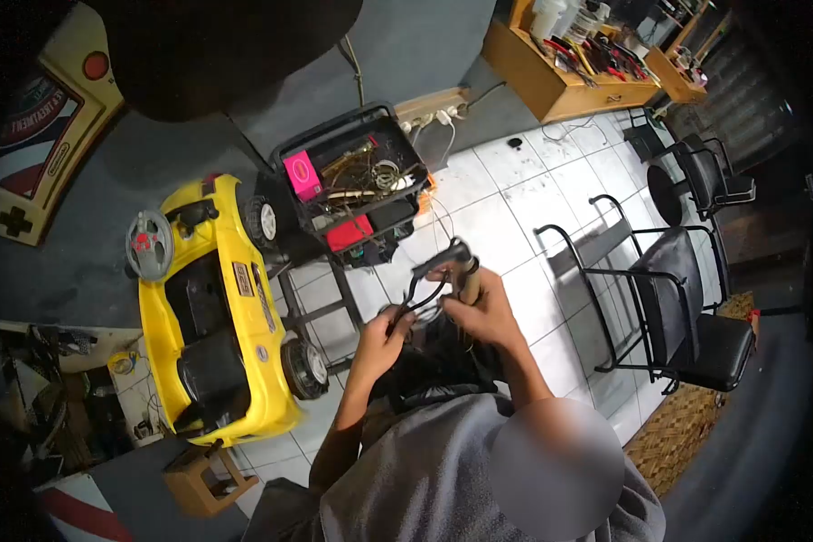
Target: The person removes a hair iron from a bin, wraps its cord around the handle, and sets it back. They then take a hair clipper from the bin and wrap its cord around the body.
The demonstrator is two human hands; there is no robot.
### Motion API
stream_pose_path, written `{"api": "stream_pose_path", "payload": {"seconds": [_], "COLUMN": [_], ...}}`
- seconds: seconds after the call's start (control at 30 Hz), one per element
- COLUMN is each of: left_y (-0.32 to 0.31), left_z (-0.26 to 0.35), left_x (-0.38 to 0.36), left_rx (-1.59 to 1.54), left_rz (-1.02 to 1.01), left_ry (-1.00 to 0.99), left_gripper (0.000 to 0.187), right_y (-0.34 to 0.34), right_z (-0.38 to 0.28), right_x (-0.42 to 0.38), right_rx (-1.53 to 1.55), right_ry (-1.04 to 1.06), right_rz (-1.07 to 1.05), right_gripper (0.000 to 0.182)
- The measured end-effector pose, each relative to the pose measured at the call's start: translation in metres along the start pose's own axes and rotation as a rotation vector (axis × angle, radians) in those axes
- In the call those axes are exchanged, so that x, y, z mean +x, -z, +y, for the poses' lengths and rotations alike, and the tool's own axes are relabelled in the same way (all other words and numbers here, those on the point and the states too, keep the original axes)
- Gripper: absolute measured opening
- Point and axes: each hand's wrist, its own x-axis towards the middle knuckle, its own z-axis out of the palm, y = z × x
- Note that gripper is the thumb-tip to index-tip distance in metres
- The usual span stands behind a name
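Observation:
In front of my body, a black cable (422,287) makes a bent loop between my two hands. My left hand (387,340) is closed, pinching the lower left end of the loop. On the other side, my right hand (486,310) has its fingers curled round the cable near a thicker black part (461,253) at the top. What exactly that thicker part is, I cannot make out. Thin wires hang below the hands, over dark things near my lap.
A black cart (352,115) with tools, wire coils and a pink box (302,175) stands ahead. To the left is a yellow toy car (271,397); to the right, black metal-framed chairs (668,289). A wooden cabinet (569,95) holding tools stands far back. White tiles (515,212) cover the floor.

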Motion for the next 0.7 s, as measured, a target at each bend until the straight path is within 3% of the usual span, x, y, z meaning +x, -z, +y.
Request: {"api": "stream_pose_path", "payload": {"seconds": [0.1,0.17,0.23,0.3,0.37,0.5,0.7], "left_y": [-0.019,-0.031,-0.048,-0.065,-0.087,-0.131,-0.184], "left_z": [-0.006,-0.005,-0.007,0.001,0.01,0.021,0.047], "left_x": [-0.005,-0.004,-0.01,-0.015,-0.022,-0.04,-0.084], "left_rx": [0.245,0.336,0.409,0.381,0.294,0.412,0.488], "left_rz": [-0.028,-0.045,0.047,-0.002,0.066,0.118,0.259], "left_ry": [-0.06,-0.067,-0.291,-0.202,-0.051,-0.169,-0.108], "left_gripper": [0.019,0.019,0.021,0.021,0.021,0.016,0.015], "right_y": [0.018,0.035,0.05,0.072,0.099,0.134,0.169], "right_z": [0.005,0.012,0.009,0.022,0.024,0.035,0.046], "right_x": [-0.019,-0.035,-0.051,-0.069,-0.088,-0.133,-0.182], "right_rx": [-0.123,-0.454,-0.584,-0.535,-0.55,-0.46,-0.123], "right_ry": [-0.094,-0.065,-0.098,0.007,-0.105,-0.172,-0.21], "right_rz": [0.077,0.114,0.162,0.215,0.144,0.112,-0.047], "right_gripper": [0.036,0.03,0.029,0.023,0.033,0.032,0.035]}}
